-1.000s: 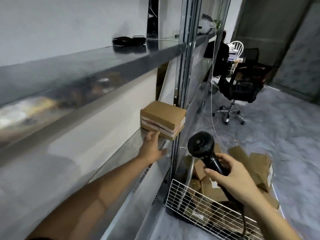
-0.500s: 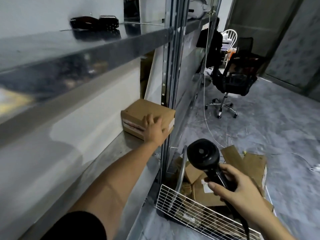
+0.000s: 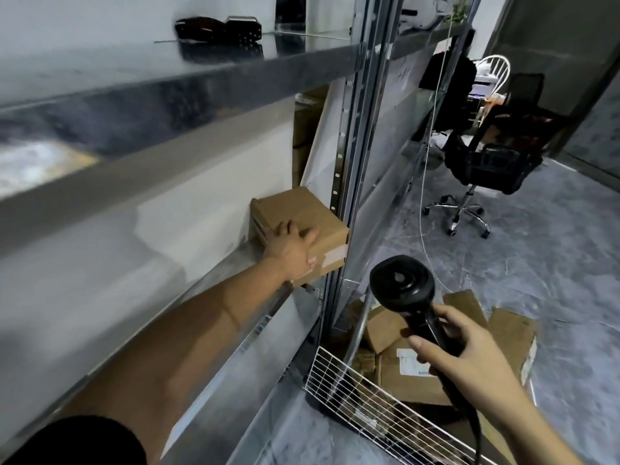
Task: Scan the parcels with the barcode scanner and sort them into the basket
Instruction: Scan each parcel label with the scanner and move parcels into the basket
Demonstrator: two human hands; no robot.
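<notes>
A brown cardboard parcel [image 3: 303,209] with a white label sits on the metal shelf [image 3: 214,280], against the shelf's upright post. My left hand [image 3: 288,245] lies on the parcel's near top edge, fingers spread over its top. My right hand [image 3: 469,359] grips the handle of a black barcode scanner [image 3: 402,285], whose head is raised to the right of the post, below the parcel. A white wire basket [image 3: 335,375] stands on the floor under the scanner and holds several cardboard parcels [image 3: 412,374].
The steel upright post [image 3: 350,156] stands between the shelf and the open floor. An upper shelf [image 3: 167,92] overhangs my left arm, with a black object [image 3: 218,26] on it. A black office chair [image 3: 493,169] and a hanging white cable [image 3: 426,182] are further back.
My left hand has reached forward from the shelf surface onto the parcel and now lies on its top. The scanner in my right hand has stayed in about the same place.
</notes>
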